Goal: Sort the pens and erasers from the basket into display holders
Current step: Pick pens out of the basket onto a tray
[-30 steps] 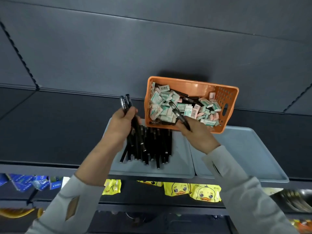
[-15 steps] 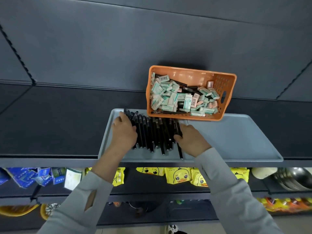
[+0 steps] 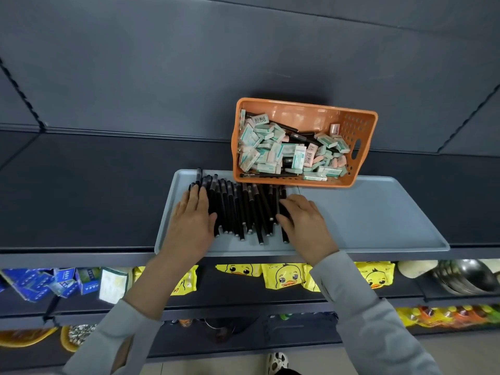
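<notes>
An orange basket [image 3: 362, 147] stands at the back of the shelf, full of green, white and pink erasers [image 3: 270, 151] with a few black pens [image 3: 270, 175] among them. In front of it a row of black pens [image 3: 243, 212] lies side by side on the left grey tray [image 3: 230, 246]. My left hand [image 3: 193, 217] rests flat against the row's left end, fingers spread. At the row's right end lies my right hand [image 3: 304, 221], fingers extended onto the pens. Neither hand grips anything.
A second grey tray [image 3: 378, 217] adjoins on the right, bare. Below are shelves with yellow duck packets [image 3: 282, 276], blue boxes [image 3: 40, 282] at left and metal bowls [image 3: 465, 277] at right. A dark panel wall rises behind the basket.
One second ago each hand held pens, the right above the basket. Both came down and laid them on the left tray; now they press flat against the two ends of the row.
</notes>
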